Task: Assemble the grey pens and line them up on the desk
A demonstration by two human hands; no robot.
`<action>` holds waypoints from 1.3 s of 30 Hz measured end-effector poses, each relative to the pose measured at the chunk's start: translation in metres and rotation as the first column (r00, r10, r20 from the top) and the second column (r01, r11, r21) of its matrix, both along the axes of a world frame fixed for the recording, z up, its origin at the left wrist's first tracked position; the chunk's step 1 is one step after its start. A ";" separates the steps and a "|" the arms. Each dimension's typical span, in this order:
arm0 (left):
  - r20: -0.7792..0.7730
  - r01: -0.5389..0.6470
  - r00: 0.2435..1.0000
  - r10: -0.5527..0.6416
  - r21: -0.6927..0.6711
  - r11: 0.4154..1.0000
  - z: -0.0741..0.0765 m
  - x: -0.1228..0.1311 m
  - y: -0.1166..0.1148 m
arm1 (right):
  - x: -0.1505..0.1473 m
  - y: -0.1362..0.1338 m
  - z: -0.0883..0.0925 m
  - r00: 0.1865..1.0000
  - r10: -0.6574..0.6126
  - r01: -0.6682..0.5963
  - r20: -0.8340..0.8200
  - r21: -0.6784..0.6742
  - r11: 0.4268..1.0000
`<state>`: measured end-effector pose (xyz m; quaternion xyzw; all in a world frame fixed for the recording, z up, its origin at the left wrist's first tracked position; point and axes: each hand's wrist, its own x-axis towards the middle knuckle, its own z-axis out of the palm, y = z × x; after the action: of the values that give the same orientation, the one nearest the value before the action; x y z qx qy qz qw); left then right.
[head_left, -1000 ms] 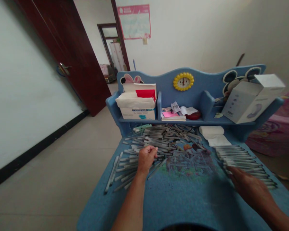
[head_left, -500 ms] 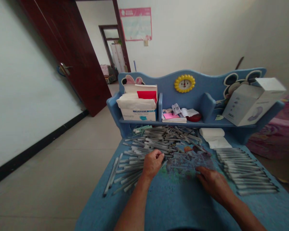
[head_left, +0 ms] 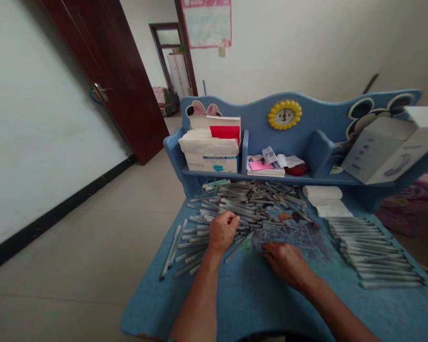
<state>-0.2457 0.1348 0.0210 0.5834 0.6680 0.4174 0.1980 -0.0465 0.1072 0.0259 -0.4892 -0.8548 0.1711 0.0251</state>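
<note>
Two pens left of left hand; loose pens beyond it, too many to count. Left fingers curled, hold unclear. Right hand has come in from pen row, now near left; fingers bent, can't tell if holding. One pen row at its right, untouched, overlapping, uncountable.

One head-worn camera looks forward and down from close above the near side of the blue desk, facing its shelf hutch and the wall behind, with a dark-red door at left.
</note>
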 end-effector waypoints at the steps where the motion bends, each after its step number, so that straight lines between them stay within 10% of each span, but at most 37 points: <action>1: -0.006 0.004 1.000 -0.004 -0.001 1.000 0.000 0.001 0.000 | -0.003 0.001 0.000 1.000 0.006 -0.006 0.004 0.002 1.000; 19: -0.179 0.150 0.972 -0.153 -0.030 0.988 -0.007 0.020 -0.005 | 0.011 0.076 -0.009 0.931 -0.352 0.332 0.098 0.174 0.927; 39: -0.107 0.127 0.985 -0.133 -0.068 0.990 -0.002 0.021 -0.006 | 0.003 0.102 -0.001 0.942 -0.245 0.223 0.230 0.119 0.968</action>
<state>-0.2252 0.1285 0.0186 0.6417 0.6509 0.3499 0.2051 -0.0439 0.2095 0.0246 -0.6030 -0.7941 0.0665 -0.0373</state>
